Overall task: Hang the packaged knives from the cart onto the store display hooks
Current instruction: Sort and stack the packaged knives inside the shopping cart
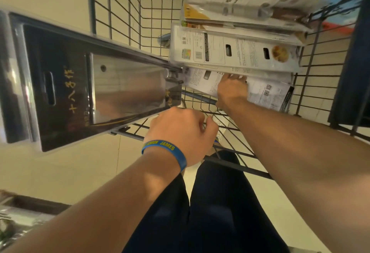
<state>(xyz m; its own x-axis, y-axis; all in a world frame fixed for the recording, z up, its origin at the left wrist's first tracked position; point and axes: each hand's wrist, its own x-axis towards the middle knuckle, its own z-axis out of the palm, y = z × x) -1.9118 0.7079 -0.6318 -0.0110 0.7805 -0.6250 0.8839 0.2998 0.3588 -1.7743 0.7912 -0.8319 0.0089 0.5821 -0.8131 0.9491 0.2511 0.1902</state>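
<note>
Our left hand (180, 130) grips a black cleaver pack (80, 84) over the cart (124, 14) rim, while our right hand's (232, 90) fingers (236, 76) press a white pack (266, 92) inside.

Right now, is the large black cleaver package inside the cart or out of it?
Mostly out: the cleaver package sticks out over the cart rim, held by the left hand.

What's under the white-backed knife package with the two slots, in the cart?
Under the white-backed package lies another package, back side up, with QR codes showing. The right hand reaches onto it. Its upper part is covered, so the knife inside cannot be seen.
</note>
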